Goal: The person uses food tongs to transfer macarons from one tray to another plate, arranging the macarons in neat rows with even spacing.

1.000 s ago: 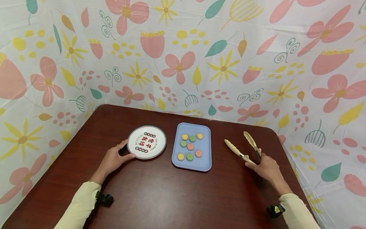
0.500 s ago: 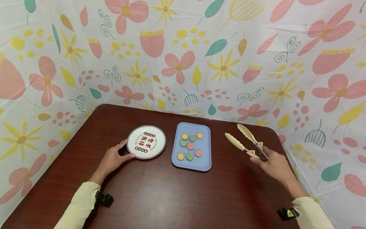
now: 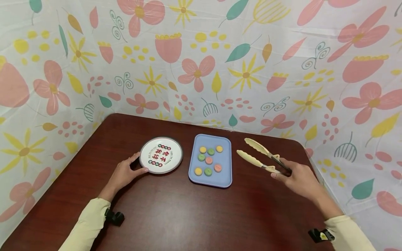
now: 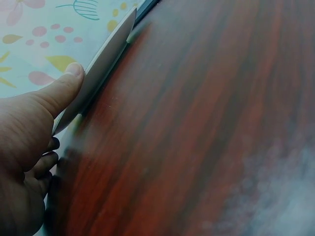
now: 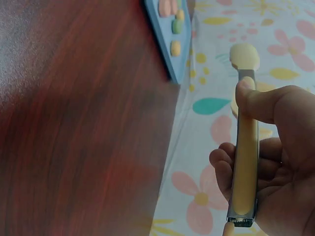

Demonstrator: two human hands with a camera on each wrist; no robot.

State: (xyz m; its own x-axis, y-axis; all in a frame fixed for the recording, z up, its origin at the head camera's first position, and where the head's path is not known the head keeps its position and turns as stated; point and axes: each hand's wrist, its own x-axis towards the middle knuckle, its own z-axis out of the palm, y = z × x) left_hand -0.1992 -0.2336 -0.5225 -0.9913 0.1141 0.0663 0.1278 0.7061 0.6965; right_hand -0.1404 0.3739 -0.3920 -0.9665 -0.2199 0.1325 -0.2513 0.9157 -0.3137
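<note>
My left hand (image 3: 123, 177) holds the near left rim of a round white plate (image 3: 172, 162) printed with red and green characters. In the left wrist view the thumb (image 4: 66, 88) lies against the plate's edge (image 4: 106, 56), with the other fingers curled below. My right hand (image 3: 299, 179) grips a pair of cream-tipped tongs (image 3: 259, 163), their two arms spread apart in the air right of the tray. Across the palm in the right wrist view runs the tongs' handle (image 5: 246, 162). Several yellow, green and pink round pieces (image 3: 209, 160) lie on a blue tray (image 3: 210, 181).
The dark wooden table (image 3: 176, 216) has its tray between the plate and the tongs. Behind it and at both sides hangs a white sheet (image 3: 201, 94) with printed flowers. Black wrist cameras (image 3: 114, 217) sit on both sleeves.
My right hand has lifted the tongs and carried them left toward the tray, their arms staying spread. The left hand and the plate have not moved.
</note>
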